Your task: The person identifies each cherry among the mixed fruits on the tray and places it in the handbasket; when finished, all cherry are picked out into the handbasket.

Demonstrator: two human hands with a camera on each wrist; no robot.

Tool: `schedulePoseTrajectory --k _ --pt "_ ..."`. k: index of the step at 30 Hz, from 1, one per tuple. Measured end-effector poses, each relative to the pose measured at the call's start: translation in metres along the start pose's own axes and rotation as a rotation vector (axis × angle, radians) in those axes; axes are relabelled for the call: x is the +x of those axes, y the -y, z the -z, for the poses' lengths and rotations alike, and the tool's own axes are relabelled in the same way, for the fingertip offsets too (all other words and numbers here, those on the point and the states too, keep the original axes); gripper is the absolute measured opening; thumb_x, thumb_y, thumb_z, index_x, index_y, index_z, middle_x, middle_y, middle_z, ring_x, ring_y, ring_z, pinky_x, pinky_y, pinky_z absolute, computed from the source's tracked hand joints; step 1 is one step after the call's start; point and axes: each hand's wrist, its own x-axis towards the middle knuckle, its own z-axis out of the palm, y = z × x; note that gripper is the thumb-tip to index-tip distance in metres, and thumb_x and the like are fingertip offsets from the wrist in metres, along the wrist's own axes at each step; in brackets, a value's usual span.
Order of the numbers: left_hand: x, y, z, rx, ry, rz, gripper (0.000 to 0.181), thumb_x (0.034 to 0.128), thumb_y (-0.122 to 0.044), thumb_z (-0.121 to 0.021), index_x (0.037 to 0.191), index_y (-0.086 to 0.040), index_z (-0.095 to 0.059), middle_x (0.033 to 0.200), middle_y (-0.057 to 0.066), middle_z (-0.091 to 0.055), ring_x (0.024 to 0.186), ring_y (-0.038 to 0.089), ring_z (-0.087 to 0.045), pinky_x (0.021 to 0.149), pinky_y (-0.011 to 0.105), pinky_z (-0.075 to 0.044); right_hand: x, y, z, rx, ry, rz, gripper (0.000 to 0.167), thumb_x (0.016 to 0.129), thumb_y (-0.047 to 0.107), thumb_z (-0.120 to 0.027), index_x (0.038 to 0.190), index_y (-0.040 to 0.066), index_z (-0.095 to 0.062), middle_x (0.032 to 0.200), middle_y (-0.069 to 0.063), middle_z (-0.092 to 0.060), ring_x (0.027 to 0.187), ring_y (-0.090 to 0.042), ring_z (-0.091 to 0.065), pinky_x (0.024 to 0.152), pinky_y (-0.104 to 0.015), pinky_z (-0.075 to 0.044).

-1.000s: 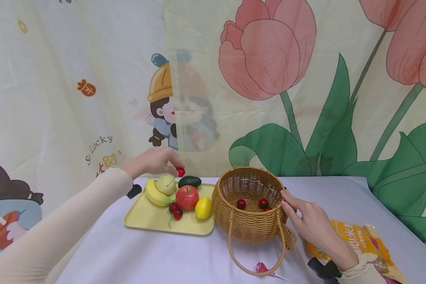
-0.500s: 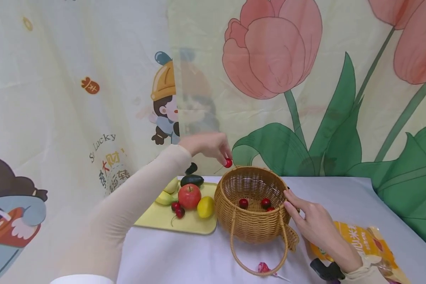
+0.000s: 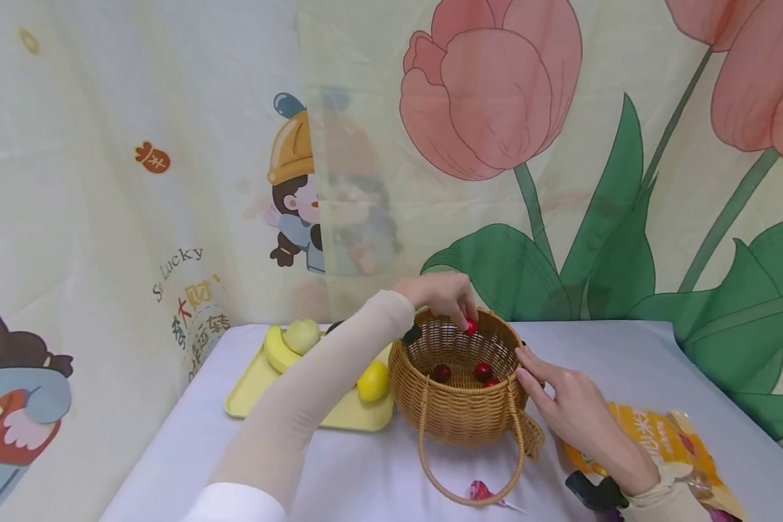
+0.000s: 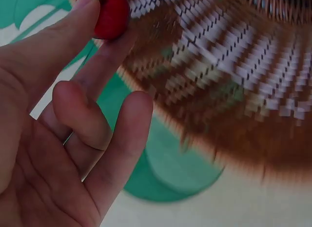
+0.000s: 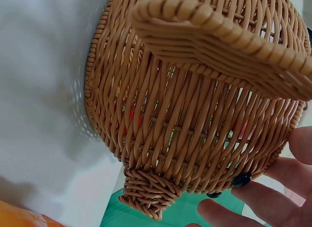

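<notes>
My left hand [image 3: 445, 293] pinches a red cherry [image 3: 471, 327] between thumb and finger, just inside the far rim of the wicker basket [image 3: 460, 420]. The left wrist view shows the same cherry [image 4: 113, 17] at the fingertips, the other fingers loosely bent. Several dark red cherries [image 3: 483, 372] lie on the basket's floor. On the basket's right side, my right hand [image 3: 577, 406] touches the rim with its fingers fairly straight. Up close in the right wrist view, the fingertips [image 5: 214, 212] are beside the woven wall. The basket's handle hangs down in front.
A yellow tray [image 3: 251, 395] left of the basket bears a banana [image 3: 277, 350], a pale green round fruit [image 3: 301, 336] and a lemon [image 3: 373, 381]; my left sleeve covers part of it. A lollipop [image 3: 479, 491] lies by the handle, an orange snack bag [image 3: 659, 438] at right.
My left hand has carried the cherry rightward from above the tray, then down into the basket's mouth. The right hand stays at the rim.
</notes>
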Motion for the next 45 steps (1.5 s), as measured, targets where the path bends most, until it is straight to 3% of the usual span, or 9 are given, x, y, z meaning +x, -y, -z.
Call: schedulePoseTrajectory --k 6,13,19,31,45 --pt "0.015 -0.004 -0.032 -0.032 0.001 -0.055 0.028 0.0930 -0.024 -0.077 0.120 -0.019 -0.078 0.115 -0.002 -0.079 0.106 0.008 -0.073 0.091 0.024 -0.058 0.001 0.001 0.000 -0.008 -0.001 0.003 0.044 0.107 0.030 -0.055 0.143 0.006 -0.059 0.142 -0.018 -0.061 0.122 -0.045 -0.064 0.093 -0.060 -0.054" --pt "0.023 0.000 -0.057 -0.120 0.006 -0.078 0.029 0.0916 -0.019 -0.078 0.121 -0.016 -0.078 0.114 -0.001 -0.079 0.104 0.008 -0.074 0.089 0.022 -0.058 0.001 0.001 -0.001 0.011 0.000 0.001 0.045 0.107 0.031 -0.056 0.143 0.005 -0.059 0.142 -0.018 -0.061 0.122 -0.046 -0.063 0.093 -0.061 -0.055" --pt "0.025 0.003 -0.058 -0.085 -0.004 -0.093 0.029 0.0895 -0.020 -0.080 0.118 -0.017 -0.079 0.110 -0.002 -0.080 0.101 0.006 -0.074 0.087 0.020 -0.058 0.000 0.000 -0.001 0.005 -0.007 -0.007 0.045 0.107 0.031 -0.055 0.144 0.004 -0.058 0.142 -0.019 -0.060 0.122 -0.046 -0.063 0.093 -0.061 -0.054" --pt "0.022 0.001 -0.059 -0.013 -0.028 -0.055 0.028 0.0880 -0.022 -0.082 0.116 -0.021 -0.080 0.108 -0.004 -0.080 0.100 0.005 -0.074 0.088 0.022 -0.059 0.001 0.001 -0.001 0.003 0.001 -0.016 0.046 0.107 0.032 -0.056 0.144 0.005 -0.058 0.142 -0.018 -0.060 0.123 -0.046 -0.063 0.094 -0.062 -0.054" --pt "0.020 0.000 -0.059 0.004 -0.023 -0.039 0.030 0.0864 -0.023 -0.083 0.116 -0.021 -0.080 0.105 -0.006 -0.081 0.099 0.004 -0.074 0.091 0.024 -0.058 0.001 0.001 -0.002 0.004 -0.010 -0.007 0.045 0.107 0.031 -0.055 0.143 0.005 -0.059 0.142 -0.017 -0.060 0.122 -0.045 -0.064 0.094 -0.061 -0.054"
